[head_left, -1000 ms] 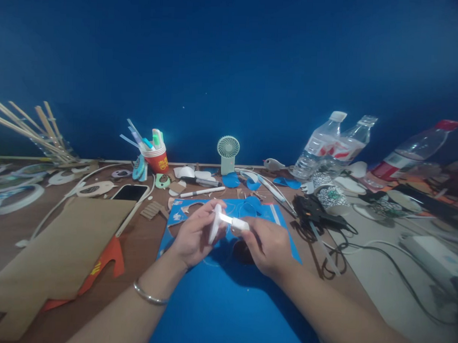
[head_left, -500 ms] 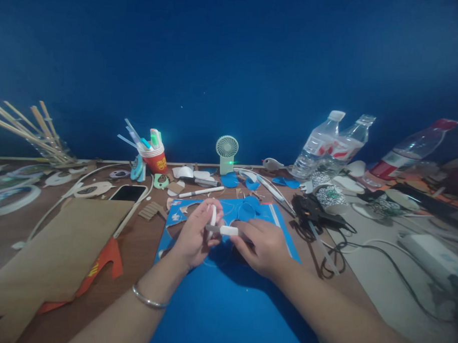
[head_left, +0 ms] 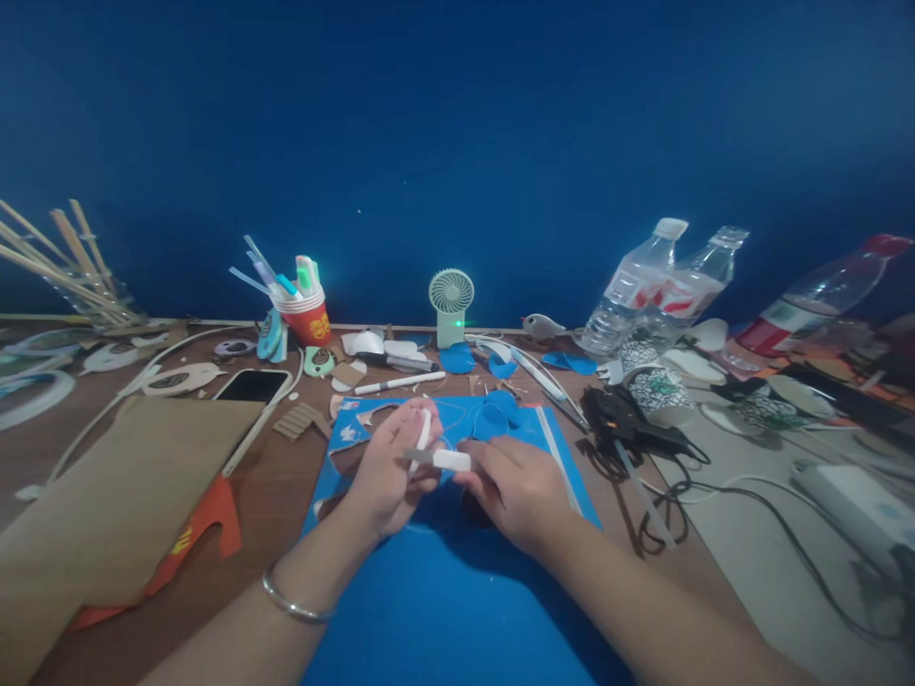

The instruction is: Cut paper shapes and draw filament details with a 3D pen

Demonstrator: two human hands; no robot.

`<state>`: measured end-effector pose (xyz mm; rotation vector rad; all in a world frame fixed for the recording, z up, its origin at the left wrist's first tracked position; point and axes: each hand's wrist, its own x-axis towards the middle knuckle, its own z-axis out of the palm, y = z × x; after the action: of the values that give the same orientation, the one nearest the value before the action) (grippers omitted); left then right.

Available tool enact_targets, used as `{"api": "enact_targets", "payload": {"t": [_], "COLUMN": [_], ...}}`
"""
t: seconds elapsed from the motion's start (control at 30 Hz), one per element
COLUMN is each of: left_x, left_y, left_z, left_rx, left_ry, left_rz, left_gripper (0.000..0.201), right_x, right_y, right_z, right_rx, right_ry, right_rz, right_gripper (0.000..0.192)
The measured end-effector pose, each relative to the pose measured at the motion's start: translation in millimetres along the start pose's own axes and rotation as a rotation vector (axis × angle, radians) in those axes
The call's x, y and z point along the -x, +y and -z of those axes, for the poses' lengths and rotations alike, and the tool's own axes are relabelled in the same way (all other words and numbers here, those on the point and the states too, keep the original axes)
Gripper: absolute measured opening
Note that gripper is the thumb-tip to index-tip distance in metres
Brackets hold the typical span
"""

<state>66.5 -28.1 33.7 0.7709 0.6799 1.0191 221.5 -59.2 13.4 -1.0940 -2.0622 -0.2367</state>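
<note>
Small knife (head_left: 451,461) Met White Piece (head_left: 422,432) Above a Blue Sheet

The left hand (head_left: 390,471) had its fingers curled in around the thin white piece, which stood on edge between thumb and fingertips with almost no gap left. The right hand (head_left: 521,487) was closed about the near end of the small knife, its white handle poking out past the fingers and its grey blade pointing at the left hand. The blade crossed the white piece from this view; whether it touched could not be told.

The step in hand seemed to be blade work on that piece. A next stroke would call for a firm left pinch, fingertips clear of the edge, and a short, light push from the right.

Beneath both grips lay the blue sheet (head_left: 462,633). Beyond them stood a small fan (head_left: 451,295); right of the right hand was a black glue gun (head_left: 635,429), and left of the left, brown cardboard (head_left: 106,511).
</note>
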Motion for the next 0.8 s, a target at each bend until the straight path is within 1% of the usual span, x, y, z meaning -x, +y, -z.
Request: {"api": "enact_targets", "payload": {"t": [0.17, 0.33, 0.57, 0.73, 0.8], "left_x": [0.9, 1.2, 0.8, 2.4, 2.4], "left_y": [1.3, 0.1, 0.2, -0.1, -0.1], "left_z": [-2.2, -3.4, -2.5, -5.0, -5.0], "left_rx": [0.000, -0.059, -0.067, -0.084, -0.078], "left_ry": [0.021, 0.002, 0.011, -0.030, -0.022], "left_rz": [-0.001, 0.003, -0.013, 0.018, 0.023], "left_gripper": [0.027, 0.031, 0.030, 0.030, 0.030], "right_x": [1.0, 1.3, 0.7, 1.7, 2.5], "right_y": [0.6, -0.3, 0.9, 1.7, 2.1], "right_z": [-0.7, -0.8, 0.8, -0.7, -0.8], "right_rx": [-0.004, -0.023, -0.020, -0.060, -0.076], "right_ry": [-0.017, 0.011, -0.003, 0.000, -0.012], "right_rz": [-0.011, -0.018, -0.025, -0.046, -0.058], "right_gripper": [0.038, 0.040, 0.040, 0.038, 0.037]}}
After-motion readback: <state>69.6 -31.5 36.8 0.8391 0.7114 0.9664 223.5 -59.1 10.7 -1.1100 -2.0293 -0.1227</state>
